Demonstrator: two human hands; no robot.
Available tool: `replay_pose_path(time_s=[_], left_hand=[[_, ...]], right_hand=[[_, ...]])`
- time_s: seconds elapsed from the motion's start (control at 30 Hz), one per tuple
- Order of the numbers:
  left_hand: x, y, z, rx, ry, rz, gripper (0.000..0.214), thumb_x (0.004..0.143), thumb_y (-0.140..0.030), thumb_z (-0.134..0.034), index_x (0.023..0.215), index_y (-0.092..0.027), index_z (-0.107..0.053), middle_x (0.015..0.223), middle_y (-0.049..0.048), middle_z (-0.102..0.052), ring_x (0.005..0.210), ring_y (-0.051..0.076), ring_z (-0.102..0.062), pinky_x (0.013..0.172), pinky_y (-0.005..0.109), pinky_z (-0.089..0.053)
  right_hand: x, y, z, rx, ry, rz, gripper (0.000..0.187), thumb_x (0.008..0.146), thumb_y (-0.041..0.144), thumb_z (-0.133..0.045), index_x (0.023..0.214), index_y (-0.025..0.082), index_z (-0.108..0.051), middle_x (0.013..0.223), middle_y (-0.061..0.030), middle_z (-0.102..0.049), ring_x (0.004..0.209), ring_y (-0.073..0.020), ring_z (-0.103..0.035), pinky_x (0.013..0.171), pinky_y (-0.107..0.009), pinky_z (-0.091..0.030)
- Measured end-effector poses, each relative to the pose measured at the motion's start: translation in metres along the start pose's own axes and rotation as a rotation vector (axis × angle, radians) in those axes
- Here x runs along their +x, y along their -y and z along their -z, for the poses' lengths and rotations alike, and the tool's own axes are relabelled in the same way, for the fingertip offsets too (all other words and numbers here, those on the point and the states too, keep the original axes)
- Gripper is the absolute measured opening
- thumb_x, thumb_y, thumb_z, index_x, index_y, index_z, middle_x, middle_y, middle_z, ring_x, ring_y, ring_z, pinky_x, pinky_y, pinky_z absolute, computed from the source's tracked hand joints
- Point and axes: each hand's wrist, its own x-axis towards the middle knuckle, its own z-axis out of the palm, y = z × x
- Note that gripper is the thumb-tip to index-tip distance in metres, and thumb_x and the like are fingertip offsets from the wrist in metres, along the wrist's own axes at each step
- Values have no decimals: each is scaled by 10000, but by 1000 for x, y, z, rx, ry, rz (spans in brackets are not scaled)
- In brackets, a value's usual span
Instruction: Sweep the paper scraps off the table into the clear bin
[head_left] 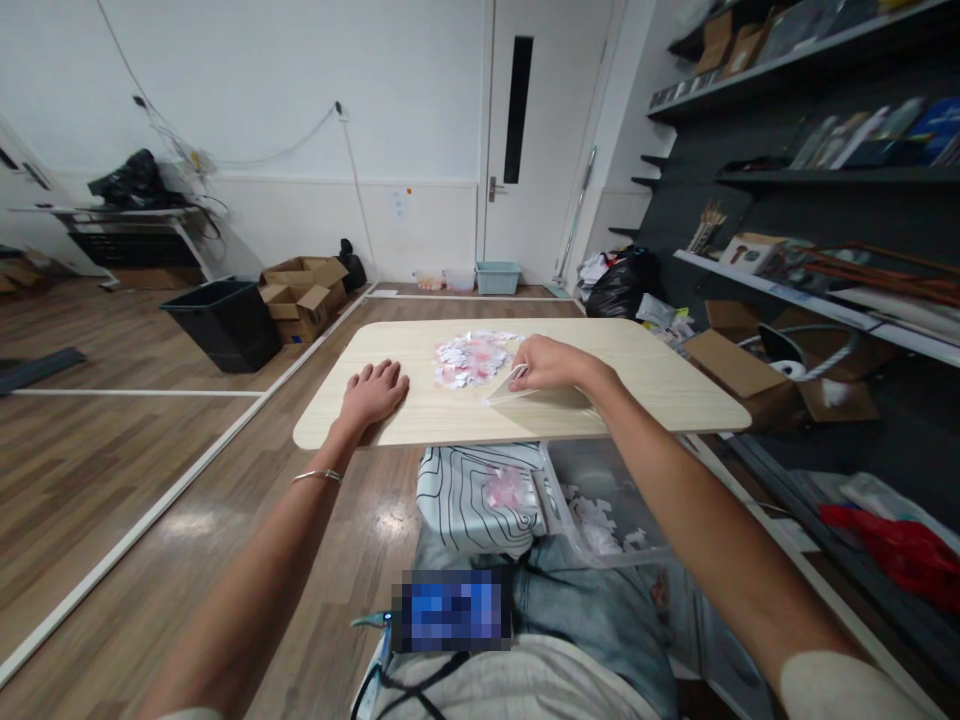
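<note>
A pile of small white and pink paper-like pieces (471, 358) lies near the middle of the pale wooden table (660, 385). My left hand (375, 392) rests palm down on the tabletop, left of the pile, its fingers stretched out. At the pile's right side, my right hand (546, 362) pinches a thin, flat white card (501, 395). One corner of the card is close to the tabletop; whether it touches is unclear. Part of the card is hidden behind my fingers.
Below the table's near edge sit a patterned cushion (457, 490) bearing pink pieces and a clear plastic bin (559, 490) with white scraps. A phone-like device (454, 610) is at my lap. A black bin (225, 325) and cardboard boxes (304, 290) stand left; shelves (810, 175) line the right.
</note>
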Motion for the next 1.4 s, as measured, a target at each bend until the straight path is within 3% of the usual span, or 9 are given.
replay_pose_path(time_s=[0.17,0.27,0.57,0.77,1.1,1.4], left_hand=[[-3,-1,4,-5,7,7,735,1220,-537,-297,1837,-302,-619,2009,125,-517,1830,412,-472,1458,640,-404],[-4,-2,6,-12,-5,-3,725,1214,-531,-301,1819,-310,-633,1993,122,-541,1816,406,-481,1456,641,-402],[-6,-2,9,13,27,-6,760,1204,-537,-257,1788,-230,-635,2008,154,-506,1794,419,-490,1463,636,-386],[-6,-1,8,7,4,-10,708,1217,-522,-286,1783,-297,-648,1970,125,-565,1794,400,-487,1452,625,-399],[-7,-5,9,1,9,2,745,1210,-522,-278,1813,-255,-626,1997,145,-526,1801,409,-484,1459,629,-390],[-4,0,8,24,24,3,746,1226,-546,-262,1819,-268,-620,2019,121,-495,1825,409,-452,1464,602,-393]], right_hand=[[3,8,-1,-155,47,32,209,916,219,-859,717,191,-801,684,-43,-728,717,-207,-627,720,-355,-373],[-1,10,-2,-213,62,53,121,935,226,-859,837,168,-899,751,-84,-804,747,-225,-659,736,-357,-380],[-28,-12,-8,-191,100,76,180,966,276,-844,858,167,-938,692,-76,-782,687,-201,-613,728,-369,-356],[-51,-36,-10,-136,74,96,266,908,452,-921,932,194,-982,726,-83,-830,731,-227,-679,730,-359,-383],[-98,-64,-11,-153,68,8,176,863,348,-864,899,225,-984,721,-69,-844,709,-234,-706,739,-352,-416],[-124,-89,-6,-122,57,-64,231,894,407,-820,882,240,-980,755,-67,-866,773,-262,-739,727,-343,-437]])
